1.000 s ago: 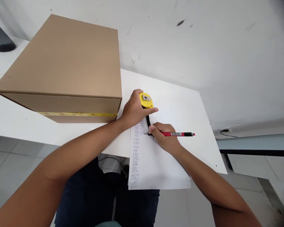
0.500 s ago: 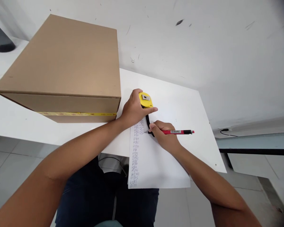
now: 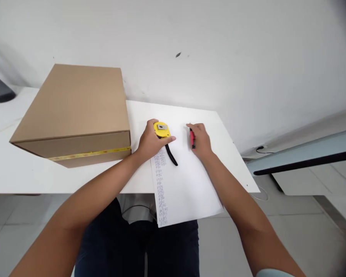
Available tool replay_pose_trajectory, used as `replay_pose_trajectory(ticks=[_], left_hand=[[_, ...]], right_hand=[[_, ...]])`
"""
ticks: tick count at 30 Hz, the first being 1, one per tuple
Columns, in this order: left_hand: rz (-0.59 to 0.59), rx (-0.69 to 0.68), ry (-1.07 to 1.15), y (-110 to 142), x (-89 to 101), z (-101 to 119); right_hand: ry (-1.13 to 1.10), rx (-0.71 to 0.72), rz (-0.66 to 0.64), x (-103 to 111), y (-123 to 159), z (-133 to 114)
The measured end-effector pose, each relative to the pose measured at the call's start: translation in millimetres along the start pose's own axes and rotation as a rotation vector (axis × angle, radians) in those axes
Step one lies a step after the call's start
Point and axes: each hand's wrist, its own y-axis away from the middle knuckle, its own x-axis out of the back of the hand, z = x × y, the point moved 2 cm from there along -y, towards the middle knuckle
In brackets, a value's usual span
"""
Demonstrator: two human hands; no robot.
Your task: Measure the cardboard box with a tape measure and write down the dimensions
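Observation:
My left hand (image 3: 150,140) is wrapped round a yellow tape measure (image 3: 162,130), thumb along its lower side. A black strap (image 3: 171,156) hangs from the tape measure over the paper. Further right, my right hand (image 3: 201,140) closes on a red and black pen (image 3: 192,137), most of which the fingers hide. Under both hands lie white sheets of paper (image 3: 187,192), with rows of handwriting down the left side. The lower part of the paper juts past the table edge above my lap.
A large closed cardboard box (image 3: 77,104), with a yellow strip (image 3: 89,154) along its front side, stands left on the white table (image 3: 103,181). A dark object (image 3: 0,90) is at the far left. The wall (image 3: 161,30) runs behind, and a black cable (image 3: 261,149) lies at right.
My right hand has lifted off the writing and moved up and away from the tape measure with the pen. It has let go of the strap area. The camera view has shifted too.

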Motion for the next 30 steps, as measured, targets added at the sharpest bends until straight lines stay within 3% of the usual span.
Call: replay_pose_trajectory(ticks=[3,8,12,15,17,19,21,22,23,25,27,30], left_hand=[[-0.018,-0.039,0.0,-1,1.5,-1],[0.013,-0.135,-0.072,1,5.2,3],[-0.016,-0.292,-0.134,15,7.8,19],[-0.048,-0.411,-0.167,45,15.8,32],[-0.059,-0.533,-0.16,76,25.8,39],[-0.069,-0.708,-0.174,113,36.6,44],[-0.083,-0.851,-0.243,147,45.0,47],[-0.098,-0.88,-0.292,162,48.0,47],[-0.115,-0.879,-0.341,175,50.6,45],[-0.131,-0.824,-0.416,198,58.1,37],[-0.066,-0.735,-0.453,214,75.6,26],[0.237,-0.572,-0.351,223,133.1,19]], right_hand=[[0.107,-0.028,-0.161,-6,-3,-4],[0.13,-0.06,-0.243,-10,-14,-21],[0.058,-0.105,-0.221,4,-20,-42],[-0.063,-0.155,-0.128,28,-10,-66],[-0.178,-0.163,-0.103,46,12,-84],[-0.379,-0.106,-0.214,62,46,-107],[-0.892,-0.012,-0.558,73,89,-133],[-1.004,-0.016,-0.712,77,111,-145],[-1.04,-0.049,-0.758,80,132,-153],[-1.136,-0.169,-0.671,84,168,-160],[-1.294,-0.388,-0.582,82,198,-158],[-1.556,-0.689,-0.462,78,237,-146]])
